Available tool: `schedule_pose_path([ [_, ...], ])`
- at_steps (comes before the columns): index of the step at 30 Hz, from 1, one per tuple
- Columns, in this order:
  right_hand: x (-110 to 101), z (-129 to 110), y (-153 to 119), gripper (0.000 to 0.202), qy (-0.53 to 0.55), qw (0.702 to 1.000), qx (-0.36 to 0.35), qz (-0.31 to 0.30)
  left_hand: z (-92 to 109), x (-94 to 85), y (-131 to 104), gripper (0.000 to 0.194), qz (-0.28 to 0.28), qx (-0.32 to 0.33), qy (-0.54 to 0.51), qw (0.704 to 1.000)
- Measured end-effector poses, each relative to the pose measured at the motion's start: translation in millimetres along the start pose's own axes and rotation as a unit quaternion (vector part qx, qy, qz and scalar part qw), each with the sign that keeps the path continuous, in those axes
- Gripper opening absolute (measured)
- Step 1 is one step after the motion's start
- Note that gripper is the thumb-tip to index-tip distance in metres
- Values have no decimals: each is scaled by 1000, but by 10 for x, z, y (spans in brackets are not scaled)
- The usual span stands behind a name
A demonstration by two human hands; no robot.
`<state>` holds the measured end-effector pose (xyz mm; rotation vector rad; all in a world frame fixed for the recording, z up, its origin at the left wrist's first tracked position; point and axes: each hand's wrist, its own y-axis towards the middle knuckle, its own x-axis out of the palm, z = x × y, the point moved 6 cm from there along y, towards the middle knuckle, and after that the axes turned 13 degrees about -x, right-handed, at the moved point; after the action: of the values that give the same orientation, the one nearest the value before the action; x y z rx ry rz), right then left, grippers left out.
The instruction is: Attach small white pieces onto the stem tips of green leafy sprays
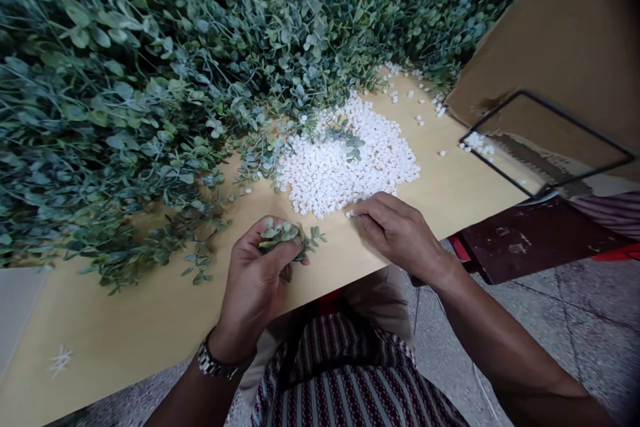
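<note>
1. Striped cloth (345, 380) on the person's lap, nearest the camera, below the table edge.
2. Wristwatch (216, 363) on the left wrist.
3. Left hand (257, 273) curled closed around a small green sprig (287, 235); leaves stick out above and to the right of the fingers, over the near edge of the table (125, 320).
4. Right hand (400, 233) rests palm down on the table just right of the sprig, fingertips pinched at the near edge of the pile of white beads (345, 160). Looks like it touches one bead, too small to tell if it is actually gripped.
5. The two hands sit close together but apart.
6. Bead pile lies mid-table, just beyond both hands; stray beads scattered farther back and to the right.
7. A loose sprig lies on top of the bead pile.
8. Big heap of green leafy stems (150, 80) covers the left and far side of the table, touching the pile's left edge.
9. Right side: black wire frame (550, 140) past the table edge, cardboard box (560, 33) behind it.
10. Dark red bench (530, 237) and tiled floor under the right arm.
</note>
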<state>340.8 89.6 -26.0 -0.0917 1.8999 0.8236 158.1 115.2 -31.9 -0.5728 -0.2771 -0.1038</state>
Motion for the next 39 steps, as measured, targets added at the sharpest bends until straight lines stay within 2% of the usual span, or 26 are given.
schedule_pose_path([
  [3, 11, 0, 6, 15, 31, 999, -7, 16, -26, 13, 27, 15, -13, 0, 10, 1000],
  [8, -2, 42, -26, 11, 37, 999, 11, -7, -27, 32, 26, 20, -36, 5, 42, 998],
  [13, -32, 59, -29, 16, 40, 998, 19, -39, -28, 49, 15, 9, -44, 16, 61, 997],
  [19, -70, 76, -32, 19, 84, 995, 32, -30, -42, 72, 20, 15, -48, 25, 80, 995],
  [28, -26, 27, 2, 12, 60, 996, 17, -61, -49, 77, 50, 6, -53, 28, 63, 996],
  [32, -26, -3, -51, 10, 65, 997, 24, -30, -42, 72, 49, 8, -48, 24, 50, 997],
  [35, -12, -5, -106, 8, 137, 988, 65, 5, -53, 74, 45, 10, -47, 12, 44, 998],
  [39, 25, -15, -116, 4, 318, 932, 154, 83, -51, 75, 28, 10, -44, 14, 42, 998],
])
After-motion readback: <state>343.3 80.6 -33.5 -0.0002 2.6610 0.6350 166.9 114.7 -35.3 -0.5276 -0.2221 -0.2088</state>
